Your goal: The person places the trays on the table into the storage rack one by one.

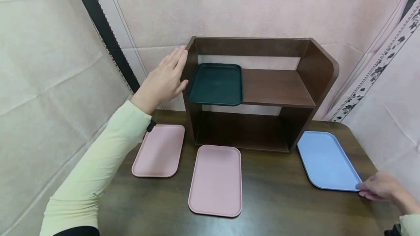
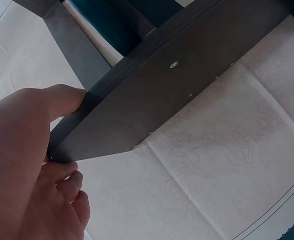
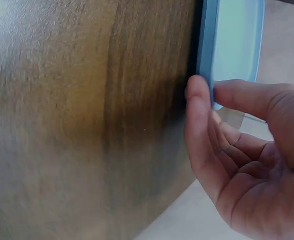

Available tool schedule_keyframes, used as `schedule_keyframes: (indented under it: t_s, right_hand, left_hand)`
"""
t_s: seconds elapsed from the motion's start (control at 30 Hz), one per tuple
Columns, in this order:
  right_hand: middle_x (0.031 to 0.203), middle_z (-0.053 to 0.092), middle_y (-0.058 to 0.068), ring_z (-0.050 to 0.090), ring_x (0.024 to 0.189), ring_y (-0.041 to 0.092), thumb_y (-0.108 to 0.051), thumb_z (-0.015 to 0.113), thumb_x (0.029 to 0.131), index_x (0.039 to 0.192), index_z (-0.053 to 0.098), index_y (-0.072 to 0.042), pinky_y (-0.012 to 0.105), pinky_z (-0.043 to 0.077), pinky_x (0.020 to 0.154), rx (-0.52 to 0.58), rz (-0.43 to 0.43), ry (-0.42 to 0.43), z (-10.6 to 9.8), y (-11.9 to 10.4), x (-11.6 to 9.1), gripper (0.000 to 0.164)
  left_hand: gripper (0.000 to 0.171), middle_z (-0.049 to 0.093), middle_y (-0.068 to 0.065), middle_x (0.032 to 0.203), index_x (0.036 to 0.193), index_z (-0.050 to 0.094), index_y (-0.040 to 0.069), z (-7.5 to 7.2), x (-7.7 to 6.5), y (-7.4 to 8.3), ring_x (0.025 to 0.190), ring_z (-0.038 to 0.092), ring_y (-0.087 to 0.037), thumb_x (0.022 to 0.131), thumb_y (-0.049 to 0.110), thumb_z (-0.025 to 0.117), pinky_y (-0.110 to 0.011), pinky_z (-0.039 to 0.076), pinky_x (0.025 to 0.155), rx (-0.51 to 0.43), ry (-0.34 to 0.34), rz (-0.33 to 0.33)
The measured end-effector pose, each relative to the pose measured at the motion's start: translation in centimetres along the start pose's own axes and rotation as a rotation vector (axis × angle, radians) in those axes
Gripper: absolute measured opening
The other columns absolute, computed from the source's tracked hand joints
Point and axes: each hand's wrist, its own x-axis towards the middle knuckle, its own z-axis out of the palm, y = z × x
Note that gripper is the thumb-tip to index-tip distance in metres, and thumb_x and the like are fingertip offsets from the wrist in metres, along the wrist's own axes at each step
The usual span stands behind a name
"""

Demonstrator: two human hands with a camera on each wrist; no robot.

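My left hand [image 1: 166, 77] rests against the upper left side panel of a dark brown wooden shelf [image 1: 279, 86], fingers straight in the head view. In the left wrist view its thumb touches the panel's edge. A dark green tray [image 1: 216, 85] lies on the left of the upper tier, its near edge jutting slightly past the board. At the right, my right hand [image 1: 377, 187] pinches the near right corner of a light blue tray [image 1: 329, 161] between thumb and fingers. In the right wrist view the tray's rim [image 3: 206, 55] shows between them.
Two pink trays lie on the brown table [image 1: 272, 199]: one [image 1: 160, 150] left of the shelf, one [image 1: 215, 181] in front of it. The shelf's lower tier [image 1: 242, 130] is under the green tray. Pale patterned cloth [image 1: 256, 10] hangs behind and at both sides.
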Motion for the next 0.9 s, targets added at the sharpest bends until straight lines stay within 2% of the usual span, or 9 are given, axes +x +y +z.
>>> schedule_keyframes:
  t_s: [0.1, 0.17, 0.27, 0.37, 0.6, 0.9]
  right_hand:
    - [0.068, 0.073, 0.001, 0.07, 0.062, 0.006, -0.008, 0.058, 0.089, 0.087, 0.069, 0.009, 0.022, 0.06, 0.062, 0.168, 0.034, -0.055, -0.2, 0.5, 0.2, 0.02]
    - [0.073, 0.075, 0.004, 0.073, 0.068, 0.009, -0.005, 0.056, 0.091, 0.094, 0.065, 0.015, 0.023, 0.061, 0.067, 0.264, 0.046, -0.079, -0.2, 0.8, 0.2, 0.023]
    - [0.08, 0.076, 0.008, 0.074, 0.075, 0.011, -0.002, 0.052, 0.092, 0.103, 0.057, 0.026, 0.023, 0.061, 0.072, 0.324, 0.032, -0.098, -0.2, 0.9, 0.2, 0.031]
    - [0.085, 0.075, 0.01, 0.074, 0.078, 0.011, 0.0, 0.048, 0.093, 0.111, 0.047, 0.034, 0.024, 0.06, 0.074, 0.313, 0.023, -0.074, -0.1, 1.0, 0.2, 0.038]
    - [0.085, 0.07, 0.005, 0.073, 0.076, 0.012, 0.004, 0.048, 0.092, 0.118, 0.033, 0.039, 0.023, 0.06, 0.075, 0.292, 0.048, -0.009, 0.1, 1.5, -0.1, 0.046]
    - [0.089, 0.071, 0.003, 0.073, 0.077, 0.011, 0.001, 0.04, 0.094, 0.12, 0.022, 0.042, 0.024, 0.061, 0.075, 0.222, 0.012, -0.033, -0.5, 3.5, -1.4, 0.052]
  left_hand:
    - [0.078, 0.012, -0.018, 0.163, 0.154, 0.008, -0.003, 0.0, -0.1, 0.0, 0.152, 0.014, -0.032, 0.099, 0.032, 0.051, -0.044, 0.018, 0.124, -0.004, 0.002, 0.001]
    - [0.078, 0.013, -0.018, 0.163, 0.154, 0.009, -0.003, 0.1, -0.1, -0.1, 0.152, 0.015, -0.032, 0.098, 0.032, 0.051, -0.044, 0.019, 0.124, -0.006, 0.007, 0.004]
    - [0.077, 0.013, -0.019, 0.162, 0.153, 0.01, -0.004, 0.1, -0.2, -0.1, 0.151, 0.015, -0.032, 0.098, 0.031, 0.051, -0.044, 0.019, 0.124, -0.013, 0.009, 0.002]
    - [0.077, 0.013, -0.019, 0.162, 0.153, 0.01, -0.004, 0.1, -0.3, -0.2, 0.151, 0.015, -0.032, 0.098, 0.031, 0.052, -0.045, 0.019, 0.124, -0.016, 0.008, -0.004]
    - [0.078, 0.014, -0.019, 0.162, 0.153, 0.01, -0.004, 0.4, -0.3, -0.1, 0.151, 0.016, -0.033, 0.098, 0.031, 0.052, -0.046, 0.022, 0.123, -0.013, 0.007, -0.005]
    - [0.077, 0.013, -0.019, 0.162, 0.153, 0.01, -0.004, 0.2, -0.3, 0.0, 0.151, 0.016, -0.033, 0.099, 0.031, 0.052, -0.046, 0.021, 0.123, -0.015, 0.008, -0.002]
